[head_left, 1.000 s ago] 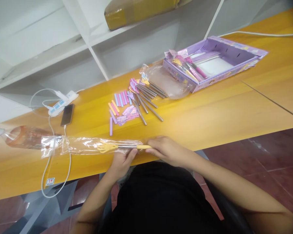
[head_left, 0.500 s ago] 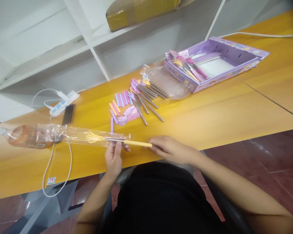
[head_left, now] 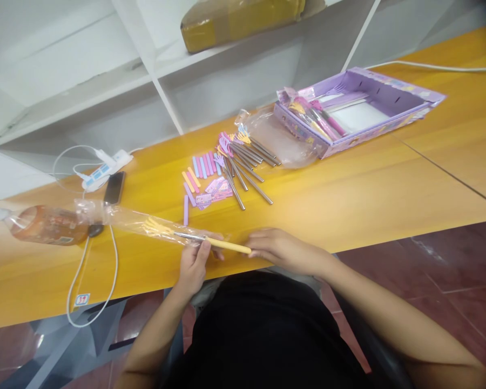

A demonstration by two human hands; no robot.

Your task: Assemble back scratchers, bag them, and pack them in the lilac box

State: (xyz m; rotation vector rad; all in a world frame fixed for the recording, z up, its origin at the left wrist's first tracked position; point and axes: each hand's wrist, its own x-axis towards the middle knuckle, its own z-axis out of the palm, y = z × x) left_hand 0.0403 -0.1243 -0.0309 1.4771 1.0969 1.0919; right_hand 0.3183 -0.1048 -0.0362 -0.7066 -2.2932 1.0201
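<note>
A yellow back scratcher [head_left: 229, 246] with a hand-shaped head and a metal rod lies partly inside a clear plastic sleeve [head_left: 125, 217]. My left hand [head_left: 194, 266] is closed around the sleeve's mouth and the scratcher, thumb on top. At the other end, my right hand [head_left: 285, 249] pinches the tip of the yellow handle, which sticks out of the sleeve. Beyond the hands lie several metal rods with coloured hand-shaped heads [head_left: 249, 162]. Left of them are several loose coloured handles [head_left: 206, 163] and small printed cards [head_left: 216, 192].
A purple display box [head_left: 360, 132] holding bagged scratchers stands at the back right, beside a clear plastic bag [head_left: 281, 138]. On the left are a drink bottle [head_left: 44, 226], a phone [head_left: 115, 187], a power strip [head_left: 107, 172] and a looping white cable [head_left: 115, 270]. Shelving runs behind.
The scratcher has tilted slightly, its handle end now lower. My left hand has shifted a little to the right, and the sleeve's far end has moved right and up.
</note>
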